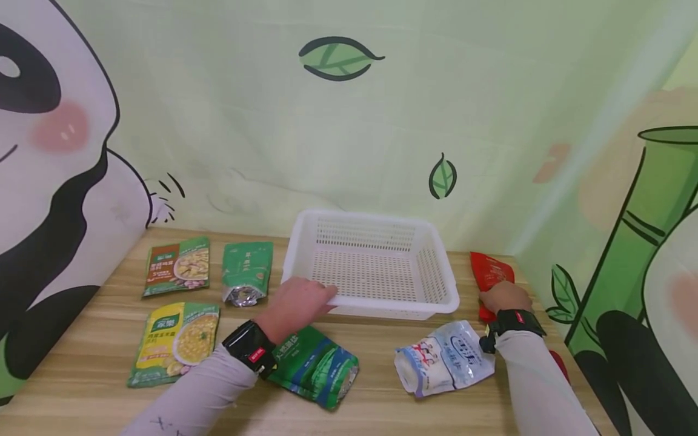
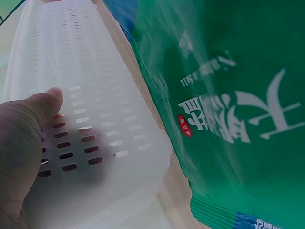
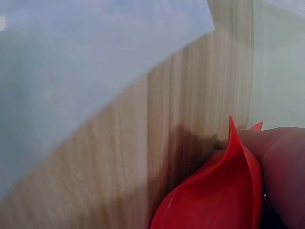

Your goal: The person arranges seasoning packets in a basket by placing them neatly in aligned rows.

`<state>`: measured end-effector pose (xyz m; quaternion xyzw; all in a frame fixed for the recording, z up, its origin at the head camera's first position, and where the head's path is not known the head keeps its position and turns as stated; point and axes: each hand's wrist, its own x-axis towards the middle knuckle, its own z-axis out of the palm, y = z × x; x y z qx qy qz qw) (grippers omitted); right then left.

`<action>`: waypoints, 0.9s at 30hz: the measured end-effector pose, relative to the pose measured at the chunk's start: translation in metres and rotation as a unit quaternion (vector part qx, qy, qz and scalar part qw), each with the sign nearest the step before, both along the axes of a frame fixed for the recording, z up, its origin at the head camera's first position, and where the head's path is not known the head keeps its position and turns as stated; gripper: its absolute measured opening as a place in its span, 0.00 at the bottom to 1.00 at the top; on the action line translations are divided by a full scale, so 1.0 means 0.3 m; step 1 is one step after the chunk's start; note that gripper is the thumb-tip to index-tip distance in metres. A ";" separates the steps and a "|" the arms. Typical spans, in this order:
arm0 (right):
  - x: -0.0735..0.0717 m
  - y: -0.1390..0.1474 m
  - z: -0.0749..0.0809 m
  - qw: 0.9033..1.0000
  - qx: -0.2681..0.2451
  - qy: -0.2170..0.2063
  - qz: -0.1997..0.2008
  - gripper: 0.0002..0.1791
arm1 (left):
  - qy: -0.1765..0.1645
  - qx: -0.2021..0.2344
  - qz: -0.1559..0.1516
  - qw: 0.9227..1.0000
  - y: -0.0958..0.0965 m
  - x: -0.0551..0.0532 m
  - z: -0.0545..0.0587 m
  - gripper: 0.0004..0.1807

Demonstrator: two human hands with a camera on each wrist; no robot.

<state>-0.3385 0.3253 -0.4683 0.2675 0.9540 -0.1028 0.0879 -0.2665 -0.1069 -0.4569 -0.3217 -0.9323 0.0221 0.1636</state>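
Note:
My left hand (image 1: 297, 306) grips the near left corner of a white plastic basket (image 1: 376, 307), its thumb against the slotted outer wall in the left wrist view. Nothing lies inside the basket. Just below that hand is a green salt bag (image 1: 322, 369), partly hidden by the wrist; it fills the right of the left wrist view. At the far right my right hand (image 1: 506, 298) pinches a red pouch (image 1: 489, 271), whose film (image 3: 209, 200) is creased beside the thumb in the right wrist view. A white and blue pouch (image 1: 444, 358) lies left of my right wrist.
Left of the basket lie a green pouch with a silver end (image 1: 247, 269), a brown and green food packet (image 1: 177, 266) and a yellow soup packet (image 1: 174, 342). Another red item (image 1: 560, 365) shows beside the right sleeve. A printed cloth (image 1: 245, 151) hangs behind the wooden table (image 1: 376, 412).

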 end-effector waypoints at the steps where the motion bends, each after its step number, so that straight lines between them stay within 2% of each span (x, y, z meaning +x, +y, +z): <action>1: 0.001 -0.001 0.000 1.000 -0.002 0.002 -0.002 0.34 | -0.002 0.001 0.000 1.000 0.000 -0.001 0.001 0.11; 12: 0.016 0.003 -0.007 0.999 -0.033 0.026 -0.005 0.33 | -0.003 0.000 -0.009 1.000 -0.001 -0.002 0.000 0.12; 23: 0.059 0.031 -0.009 0.995 -0.075 0.065 -0.001 0.34 | 0.000 -0.003 -0.007 1.000 -0.001 0.004 0.004 0.12; 27: 0.070 0.042 -0.021 0.994 -0.071 0.082 0.008 0.33 | 0.008 -0.006 -0.003 1.000 0.000 0.003 0.003 0.12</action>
